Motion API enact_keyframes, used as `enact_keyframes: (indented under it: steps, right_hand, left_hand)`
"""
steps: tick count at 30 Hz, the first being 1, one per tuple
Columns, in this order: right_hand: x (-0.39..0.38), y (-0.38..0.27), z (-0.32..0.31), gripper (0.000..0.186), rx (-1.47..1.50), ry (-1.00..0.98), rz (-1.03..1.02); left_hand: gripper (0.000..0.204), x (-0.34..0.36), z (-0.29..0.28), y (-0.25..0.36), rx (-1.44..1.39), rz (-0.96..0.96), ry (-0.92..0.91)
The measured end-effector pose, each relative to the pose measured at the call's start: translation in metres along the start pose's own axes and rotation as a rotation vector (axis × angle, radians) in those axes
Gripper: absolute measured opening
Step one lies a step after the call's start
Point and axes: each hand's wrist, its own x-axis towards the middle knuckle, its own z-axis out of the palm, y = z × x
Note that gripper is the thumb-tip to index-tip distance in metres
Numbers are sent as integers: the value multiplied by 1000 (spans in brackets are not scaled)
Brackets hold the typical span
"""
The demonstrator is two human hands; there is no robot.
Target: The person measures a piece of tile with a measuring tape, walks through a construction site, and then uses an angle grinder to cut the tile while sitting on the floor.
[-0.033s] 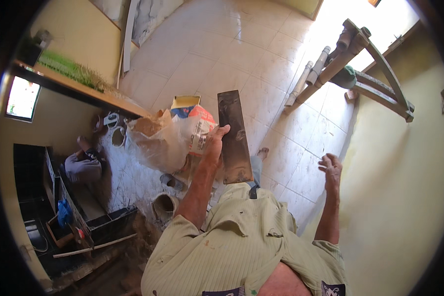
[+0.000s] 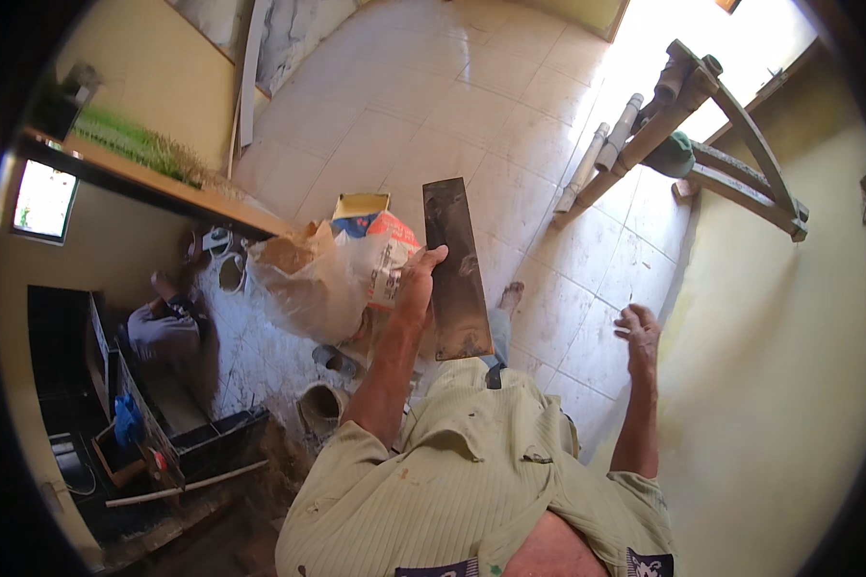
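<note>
My left hand [image 2: 420, 279] is closed on one long edge of a dark brown, flat rectangular board [image 2: 457, 269], thumb over its top face. The board is scuffed and smeared, and its lower end reaches my shirt front. I cannot tell what it is made of. Out to the right, near the pale yellow wall, my right hand [image 2: 639, 327] is raised with its fingers bent and partly apart, holding nothing that I can see. Just left of the board stands a clear plastic bag [image 2: 303, 288] with brown paper in its mouth, beside a red and white printed packet [image 2: 387, 252].
A wooden and bamboo trestle [image 2: 635, 144] leans by the right wall [image 2: 770, 346]. A yellow-rimmed container [image 2: 361, 204] stands behind the packet. At left are a round bucket [image 2: 320, 404], a ledge [image 2: 154, 192], and a crouching person [image 2: 164, 327]. Dusty tiles [image 2: 433, 106] cover the floor.
My right hand has shifted slightly left and down. My left hand and the board have hardly moved.
</note>
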Motion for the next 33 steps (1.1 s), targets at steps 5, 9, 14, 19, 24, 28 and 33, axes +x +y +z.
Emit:
enact_keyframes:
  steps: [5, 9, 14, 19, 24, 28, 33]
  right_hand:
    - [59, 11, 36, 37, -32, -88, 140]
    - [122, -3, 62, 38, -52, -111, 230]
    - [217, -44, 92, 41, -97, -164, 258]
    - [296, -85, 123, 41, -221, -206, 161]
    - [360, 1, 102, 33, -575, -208, 267]
    - [389, 12, 107, 34, -682, -204, 561]
    - [445, -5, 133, 43, -748, -266, 601]
  left_hand:
    - [22, 65, 60, 40, -91, -45, -48]
    - [25, 144, 94, 64, -122, -31, -82]
    - [25, 236, 143, 113, -131, -53, -121]
    - [24, 317, 177, 162, -60, -28, -94]
    - [23, 401, 224, 200, -76, -26, -162]
    - [23, 485, 259, 224, -32, -4, -143]
    - [22, 601, 324, 261, 6, -65, -199]
